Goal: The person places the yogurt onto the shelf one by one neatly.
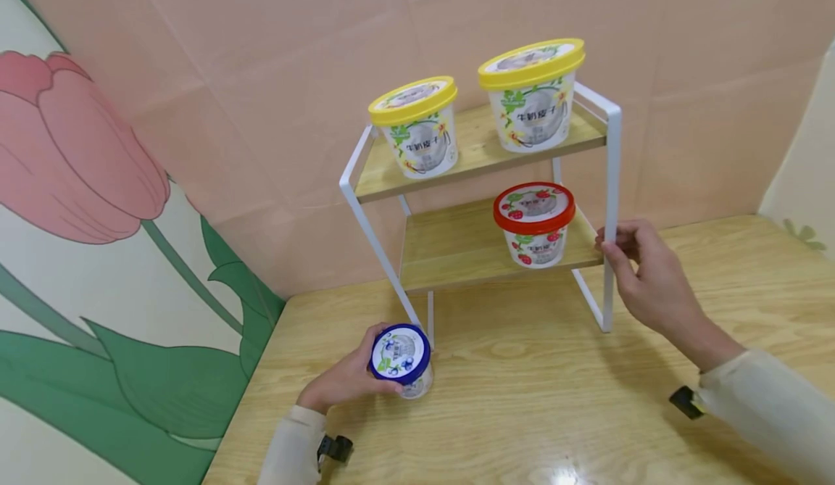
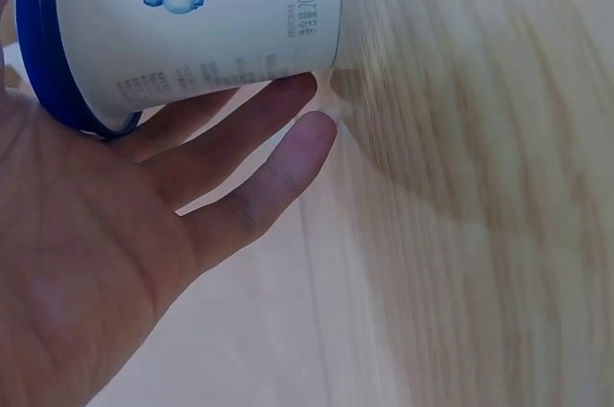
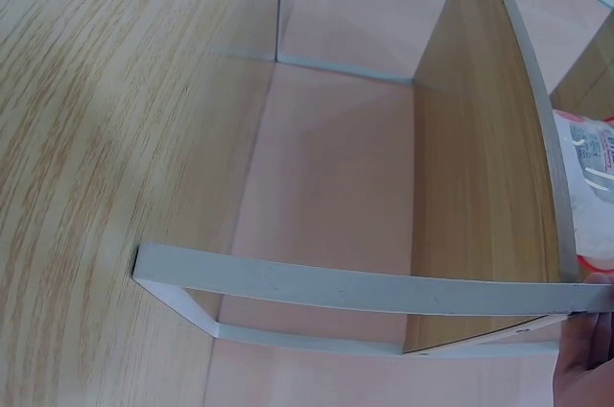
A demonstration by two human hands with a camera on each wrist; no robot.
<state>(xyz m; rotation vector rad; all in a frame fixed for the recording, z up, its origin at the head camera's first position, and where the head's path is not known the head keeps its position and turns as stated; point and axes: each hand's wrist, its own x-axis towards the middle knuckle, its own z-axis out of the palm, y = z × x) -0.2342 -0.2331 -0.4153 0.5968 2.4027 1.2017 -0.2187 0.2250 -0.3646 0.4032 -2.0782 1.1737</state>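
A blue-lidded ice cream tub [image 1: 401,355] with blueberries printed on it stands on the table by the rack's left front leg. My left hand [image 1: 355,375] grips it around the side, thumb in front; in the left wrist view, fingers [image 2: 259,172] curve under the tub [image 2: 201,23], whose base meets the tabletop. My right hand [image 1: 652,282] holds the right front post of a two-tier rack [image 1: 612,180] at the lower shelf's height, thumb in front and fingers behind. A red-lidded strawberry tub [image 1: 535,225] sits on the lower shelf's right part.
Two yellow-lidded tubs, a left one [image 1: 420,130] and a right one [image 1: 535,97], stand on the upper shelf [image 1: 472,133]. The rack's white metal legs rest on the wooden table [image 1: 509,398]. Behind is a pink wall covering [image 1: 287,108]; a tulip-painted panel [image 1: 98,151] borders the left.
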